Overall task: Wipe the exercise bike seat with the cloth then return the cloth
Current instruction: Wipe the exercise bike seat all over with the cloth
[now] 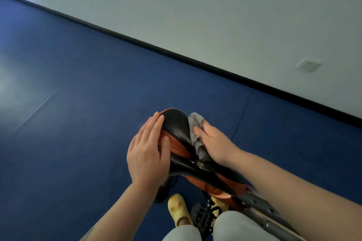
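The exercise bike seat (176, 129) is black perforated leather with orange stripes, low in the middle of the view. My left hand (148, 152) lies flat on its left side, fingers together, steadying it. My right hand (213, 143) presses a grey cloth (195, 127) against the seat's right side; the cloth bunches out above and below my fingers. Part of the cloth is hidden under my palm.
The bike's orange and grey frame (252, 201) and a black pedal (205, 217) run down to the lower right, between my legs. My feet wear yellow shoes (179, 209). Blue floor matting (78, 84) surrounds the bike; a white wall with a socket (308, 64) stands behind.
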